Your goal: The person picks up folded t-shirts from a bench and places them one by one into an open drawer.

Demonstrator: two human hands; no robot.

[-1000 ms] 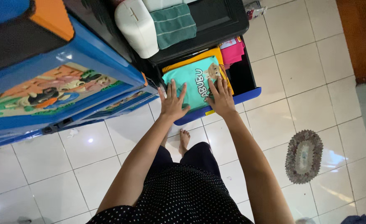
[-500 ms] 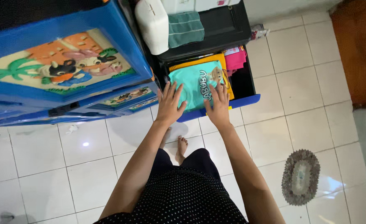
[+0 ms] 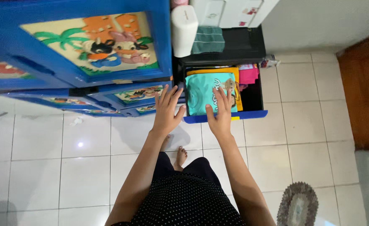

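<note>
A folded teal shirt point(image 3: 205, 90) with a cartoon print lies on top of a yellow garment point(image 3: 218, 71) in an open blue-fronted drawer point(image 3: 251, 115). My right hand point(image 3: 221, 113) rests flat on the shirt's near edge and the drawer front, fingers spread. My left hand point(image 3: 167, 109) hovers open at the drawer's left corner, beside the blue cabinet, holding nothing. A pink garment point(image 3: 248, 74) lies at the drawer's right rear.
A blue plastic cabinet point(image 3: 88, 54) with cartoon animal panels stands left. On the black drawer unit's top point(image 3: 245, 44) sit a white container point(image 3: 183, 29) and a green folded towel point(image 3: 208, 39). White tiled floor point(image 3: 301, 125), a round mat point(image 3: 297, 207), my bare foot point(image 3: 180, 157).
Both hands have slid back from the shirt toward the drawer front; the left hand has come off the shirt. The camera has tilted, shifting the drawer right and down in view.
</note>
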